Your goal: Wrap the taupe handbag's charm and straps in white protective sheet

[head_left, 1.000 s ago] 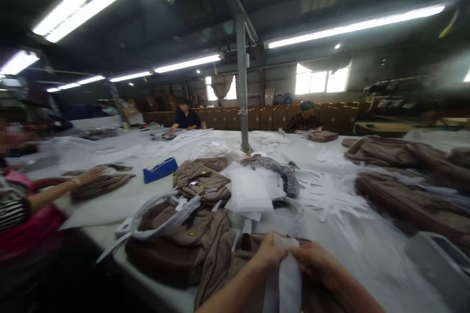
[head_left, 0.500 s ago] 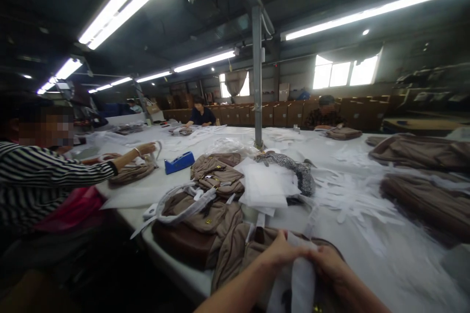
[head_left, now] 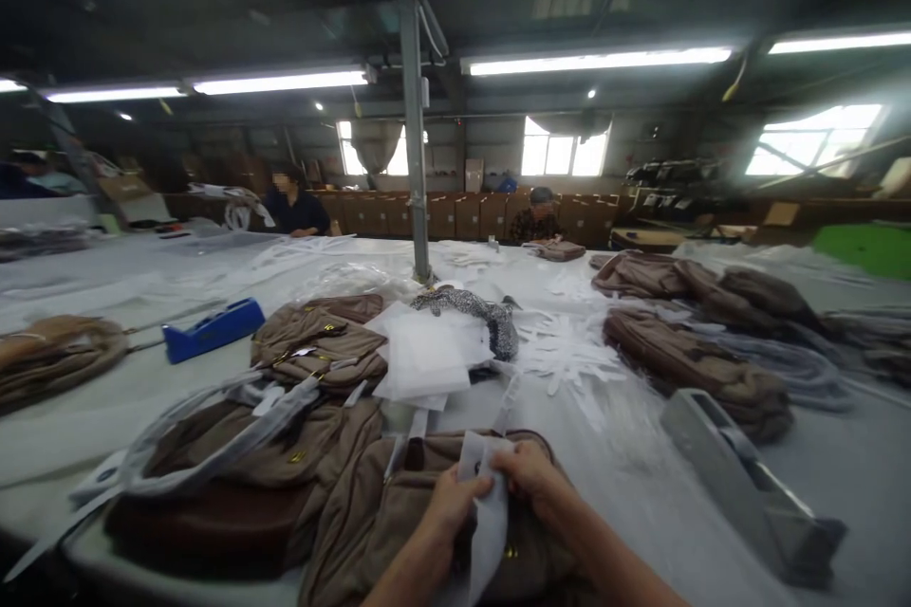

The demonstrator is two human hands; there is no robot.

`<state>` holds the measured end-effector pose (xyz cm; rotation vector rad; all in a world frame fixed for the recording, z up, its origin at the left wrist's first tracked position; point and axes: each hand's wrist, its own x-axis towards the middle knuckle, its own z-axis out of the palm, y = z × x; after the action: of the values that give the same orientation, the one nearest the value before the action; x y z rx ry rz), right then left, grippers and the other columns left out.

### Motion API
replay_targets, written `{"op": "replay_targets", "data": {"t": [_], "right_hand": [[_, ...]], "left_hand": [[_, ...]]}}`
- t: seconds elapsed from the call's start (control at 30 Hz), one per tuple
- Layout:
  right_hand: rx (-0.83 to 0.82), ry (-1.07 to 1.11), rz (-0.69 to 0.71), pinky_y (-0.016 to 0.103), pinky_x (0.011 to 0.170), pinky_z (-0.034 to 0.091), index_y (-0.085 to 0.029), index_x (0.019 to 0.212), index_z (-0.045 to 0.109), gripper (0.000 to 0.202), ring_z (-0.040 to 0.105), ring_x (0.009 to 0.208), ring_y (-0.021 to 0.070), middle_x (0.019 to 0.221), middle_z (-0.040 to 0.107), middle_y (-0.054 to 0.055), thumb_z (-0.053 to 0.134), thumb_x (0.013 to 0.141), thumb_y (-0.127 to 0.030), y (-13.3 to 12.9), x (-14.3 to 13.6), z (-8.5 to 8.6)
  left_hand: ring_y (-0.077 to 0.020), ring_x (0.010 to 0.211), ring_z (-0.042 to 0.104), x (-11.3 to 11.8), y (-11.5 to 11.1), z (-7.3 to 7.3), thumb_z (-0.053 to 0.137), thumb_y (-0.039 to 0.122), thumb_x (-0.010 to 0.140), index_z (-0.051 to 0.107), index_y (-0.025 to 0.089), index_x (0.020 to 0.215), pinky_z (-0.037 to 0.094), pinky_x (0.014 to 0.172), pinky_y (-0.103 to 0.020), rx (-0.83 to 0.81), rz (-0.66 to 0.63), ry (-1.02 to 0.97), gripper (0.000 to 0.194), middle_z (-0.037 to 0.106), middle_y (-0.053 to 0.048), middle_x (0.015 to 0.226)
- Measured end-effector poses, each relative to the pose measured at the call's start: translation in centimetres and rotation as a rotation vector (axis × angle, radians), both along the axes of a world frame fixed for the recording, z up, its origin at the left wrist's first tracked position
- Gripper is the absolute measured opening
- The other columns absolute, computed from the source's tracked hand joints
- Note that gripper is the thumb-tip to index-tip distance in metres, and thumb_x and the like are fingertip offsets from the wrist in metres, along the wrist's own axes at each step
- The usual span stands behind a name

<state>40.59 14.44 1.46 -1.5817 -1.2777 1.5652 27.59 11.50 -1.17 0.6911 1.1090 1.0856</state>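
Both hands, left hand (head_left: 452, 501) and right hand (head_left: 528, 476), are pinching a soft, light white foam strip (head_left: 488, 517) over a limp tan handbag (head_left: 419, 512) on the near surface (head_left: 641, 484), best gripped along its edges.

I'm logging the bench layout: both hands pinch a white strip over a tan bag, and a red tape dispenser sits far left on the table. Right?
Not quite. The head view shows the tape dispenser is blue. The rest holds: left hand and right hand pinch the white strip over the tan bag.
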Motion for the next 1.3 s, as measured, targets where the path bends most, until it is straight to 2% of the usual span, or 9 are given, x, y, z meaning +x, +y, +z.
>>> {"op": "replay_targets", "data": {"t": [0.17, 0.43, 0.57, 0.63, 0.73, 0.97, 1.07, 1.2, 1.3], "right_hand": [[-0.046, 0.013, 0.020, 0.015, 0.026, 0.021, -0.011, 0.066, 0.062, 0.018, 0.037, 0.027, 0.0081, 0.037, 0.049, 0.000, 0.052, 0.078, -0.021, -0.1, 0.2, 0.9], [-0.026, -0.035, -0.037, 0.015, 0.025, 0.024, -0.012, 0.060, 0.058, 0.019, 0.037, 0.026, 0.0083, 0.035, 0.048, 0.000, 0.054, 0.077, -0.020, -0.3, -0.5, 1.1], [-0.026, -0.047, -0.071, 0.015, 0.025, 0.024, -0.012, 0.058, 0.057, 0.021, 0.037, 0.026, 0.0082, 0.034, 0.047, 0.000, 0.053, 0.077, -0.018, -0.4, -0.9, 1.2], [-0.025, -0.045, -0.091, 0.015, 0.026, 0.024, -0.012, 0.057, 0.056, 0.020, 0.039, 0.027, 0.0086, 0.036, 0.048, 0.000, 0.054, 0.077, -0.017, -0.4, -1.1, 1.2], [-0.020, -0.038, -0.120, 0.015, 0.026, 0.024, -0.013, 0.055, 0.055, 0.020, 0.039, 0.028, 0.0085, 0.038, 0.048, -0.001, 0.057, 0.075, -0.018, -0.4, -1.2, 1.0], [-0.073, -0.014, -0.182, 0.015, 0.025, 0.021, -0.015, 0.050, 0.049, 0.023, 0.035, 0.026, 0.0078, 0.033, 0.043, -0.001, 0.056, 0.071, -0.014, -0.2, -1.2, 0.8], [-0.102, 0.045, -0.205, 0.014, 0.028, 0.027, -0.015, 0.056, 0.048, 0.019, 0.040, 0.030, 0.0079, 0.038, 0.043, -0.003, 0.056, 0.073, -0.016, -0.1, -1.2, 0.9], [-0.112, 0.114, -0.230, 0.015, 0.032, 0.034, -0.014, 0.074, 0.053, 0.018, 0.047, 0.036, 0.0094, 0.049, 0.048, -0.002, 0.049, 0.083, -0.029, -0.3, -0.9, 0.7], [-0.066, 0.135, -0.181, 0.013, 0.033, 0.033, -0.012, 0.073, 0.056, 0.019, 0.047, 0.038, 0.0079, 0.052, 0.051, -0.001, 0.058, 0.080, -0.030, -0.5, -0.7, 0.4]], "left_hand": [[-0.0156, 0.050, 0.052, 0.0, 0.7, -0.3, 0.082, 0.026, 0.034, 0.063, 0.012, 0.059, 0.040, 0.054, -0.028, 0.010, 0.028, 0.042, 0.035, 0.060, -0.002, 0.052], [-0.0149, 0.047, 0.052, -0.4, 0.1, 0.1, 0.080, 0.035, 0.040, 0.065, 0.010, 0.067, 0.040, 0.050, -0.026, 0.107, -0.030, 0.044, 0.039, 0.061, -0.002, 0.054], [-0.0222, 0.073, 0.063, -0.6, -0.6, 0.1, 0.075, 0.031, 0.052, 0.067, 0.013, 0.092, 0.048, 0.066, -0.027, 0.205, 0.020, 0.113, 0.044, 0.070, -0.007, 0.081], [-0.0246, 0.090, 0.063, -0.5, -1.0, 0.1, 0.069, 0.028, 0.059, 0.065, 0.014, 0.103, 0.049, 0.079, -0.029, 0.295, 0.086, 0.234, 0.045, 0.069, -0.008, 0.098], [-0.0263, 0.103, 0.060, -0.1, -1.6, 0.1, 0.059, 0.028, 0.068, 0.064, 0.013, 0.109, 0.046, 0.090, -0.033, 0.354, 0.131, 0.430, 0.044, 0.066, -0.010, 0.110], [-0.0229, 0.096, 0.063, 0.4, -2.6, 0.5, 0.041, 0.023, 0.081, 0.062, 0.019, 0.114, 0.048, 0.084, -0.030, 0.431, -0.002, 0.750, 0.040, 0.067, -0.007, 0.108], [-0.0204, 0.096, 0.063, 0.1, -2.6, 1.0, 0.038, 0.018, 0.082, 0.058, 0.021, 0.120, 0.045, 0.085, -0.027, 0.456, -0.082, 0.853, 0.043, 0.067, -0.007, 0.108], [-0.0205, 0.093, 0.064, -0.2, -2.4, 1.7, 0.036, 0.017, 0.084, 0.057, 0.022, 0.121, 0.044, 0.080, -0.026, 0.421, -0.158, 0.928, 0.043, 0.069, -0.007, 0.103], [-0.0218, 0.091, 0.064, -0.2, -2.3, 2.3, 0.035, 0.017, 0.084, 0.063, 0.023, 0.115, 0.044, 0.076, -0.026, 0.427, -0.170, 0.926, 0.041, 0.071, -0.007, 0.095]]}}
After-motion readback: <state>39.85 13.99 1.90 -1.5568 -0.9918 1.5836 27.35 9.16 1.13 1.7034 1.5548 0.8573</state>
